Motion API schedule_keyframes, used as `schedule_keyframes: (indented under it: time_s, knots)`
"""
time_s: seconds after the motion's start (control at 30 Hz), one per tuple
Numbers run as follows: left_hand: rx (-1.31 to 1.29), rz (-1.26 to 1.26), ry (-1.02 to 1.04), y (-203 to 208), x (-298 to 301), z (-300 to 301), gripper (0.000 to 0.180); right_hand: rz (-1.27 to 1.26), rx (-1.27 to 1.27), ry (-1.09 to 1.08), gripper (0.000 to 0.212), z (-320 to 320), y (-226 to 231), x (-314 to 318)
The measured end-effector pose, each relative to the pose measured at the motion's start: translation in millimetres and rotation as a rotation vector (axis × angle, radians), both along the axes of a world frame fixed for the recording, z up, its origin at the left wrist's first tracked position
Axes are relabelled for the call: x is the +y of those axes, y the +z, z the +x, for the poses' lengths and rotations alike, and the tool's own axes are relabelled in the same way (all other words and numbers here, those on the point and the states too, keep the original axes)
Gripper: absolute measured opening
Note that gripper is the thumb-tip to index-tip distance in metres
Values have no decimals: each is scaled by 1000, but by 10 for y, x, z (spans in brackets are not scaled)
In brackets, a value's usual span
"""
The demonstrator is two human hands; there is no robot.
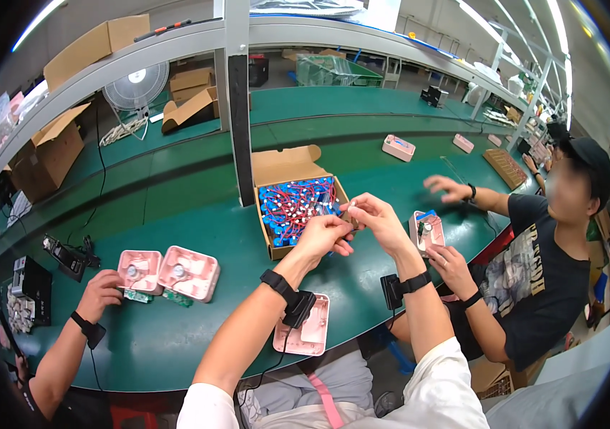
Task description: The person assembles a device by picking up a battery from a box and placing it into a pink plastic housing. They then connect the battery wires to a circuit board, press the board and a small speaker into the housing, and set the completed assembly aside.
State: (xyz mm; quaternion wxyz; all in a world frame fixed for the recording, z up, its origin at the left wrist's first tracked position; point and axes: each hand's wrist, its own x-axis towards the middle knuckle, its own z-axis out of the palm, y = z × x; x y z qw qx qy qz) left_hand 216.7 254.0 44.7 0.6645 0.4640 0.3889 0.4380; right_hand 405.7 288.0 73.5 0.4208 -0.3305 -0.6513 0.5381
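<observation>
My left hand (pixel 325 236) and my right hand (pixel 375 220) meet at the near right corner of an open cardboard box (pixel 276 249). Blue cylindrical battery packs (pixel 292 214) with red wires and small white connectors fill that box. Both hands have their fingertips pinched close together. A small pale bit shows at the right fingertips and some blue below the left fingers, but what each hand holds is too small to make out. Partly hidden under my left forearm, a pink plastic housing (pixel 313 337) lies at the table's near edge.
Two pink housings (pixel 189 273) and green circuit boards (pixel 177 299) lie at left by a co-worker's hand (pixel 101 293). At right another person works on a pink housing (pixel 428 230). A metal post (pixel 239 107) rises behind the box. More housings (pixel 398 147) sit farther back.
</observation>
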Motion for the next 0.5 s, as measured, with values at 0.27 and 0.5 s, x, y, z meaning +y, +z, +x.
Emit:
schedule_keyframes:
  time_s: [0.27,0.5]
  knots:
    - [73,169,0,302,-653,-483,19,75,120,-31,13,-235,234,-454]
    - [679,431,237,247,-1709,-1338,26,60,208,25,12,-626,493,-972]
